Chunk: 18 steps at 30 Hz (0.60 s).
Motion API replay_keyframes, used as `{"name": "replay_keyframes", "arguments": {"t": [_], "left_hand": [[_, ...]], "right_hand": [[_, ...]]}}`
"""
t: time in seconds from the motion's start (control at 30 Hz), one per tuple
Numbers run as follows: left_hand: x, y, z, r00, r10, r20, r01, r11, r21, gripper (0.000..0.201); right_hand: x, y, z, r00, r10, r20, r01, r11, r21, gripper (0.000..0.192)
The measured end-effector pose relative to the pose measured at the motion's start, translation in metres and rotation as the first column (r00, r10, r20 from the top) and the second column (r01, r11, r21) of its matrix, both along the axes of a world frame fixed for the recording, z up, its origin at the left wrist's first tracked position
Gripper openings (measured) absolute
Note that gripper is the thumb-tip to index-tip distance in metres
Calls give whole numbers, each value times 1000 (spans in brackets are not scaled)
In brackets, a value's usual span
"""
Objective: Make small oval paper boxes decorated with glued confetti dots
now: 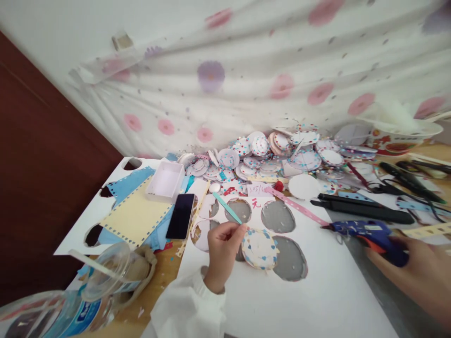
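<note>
My left hand (225,249) pinches a thin, flat teal strip (227,207) between thumb and fingertips, its far end pointing up and away to the left. Just right of those fingertips lies a round white paper disc (260,249) dotted with blue and cream bits. In my right hand (416,272) is a blue hot glue gun (366,230) with an orange trigger. Its nozzle points left, close to the end of a pink dotted paper strip (299,206). Under the disc spreads a white paper sheet (282,305) with several round holes cut out.
Many decorated paper discs (260,145) are heaped along the curtain. To the left are a phone (180,217), a white box (165,180), coloured paper (134,211), a plastic cup (109,272) and a bottle (70,314). Black tools (362,209) and a paper tub (398,136) stand right.
</note>
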<state>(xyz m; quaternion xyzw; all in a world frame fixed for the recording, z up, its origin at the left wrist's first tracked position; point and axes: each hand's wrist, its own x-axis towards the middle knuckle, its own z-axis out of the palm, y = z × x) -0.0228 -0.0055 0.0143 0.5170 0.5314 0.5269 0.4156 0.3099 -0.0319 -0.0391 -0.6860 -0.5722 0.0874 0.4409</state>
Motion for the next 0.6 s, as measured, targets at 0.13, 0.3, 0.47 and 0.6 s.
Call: {"name": "replay_keyframes", "arguments": {"t": [0.13,0.3,0.47,0.6], "left_hand": [[9,-7,19,927,-63,-370,163,956,245,36],[25,-18,27,557,229,-798,524,649,551,27],[33,-34,19,336,467,-818,663,500,557,18],[31,-38,22,293,531,-795,637,511,576,11]], "right_hand": [[-30,-9,25,990,10,140,-26,994,110,26],[-94,-20,69,877,474,-79,-447,865,227,25],[-130,-25,79,773,554,-308,-521,832,189,16],[-135,-19,68,710,524,-471,-501,845,186,15]]}}
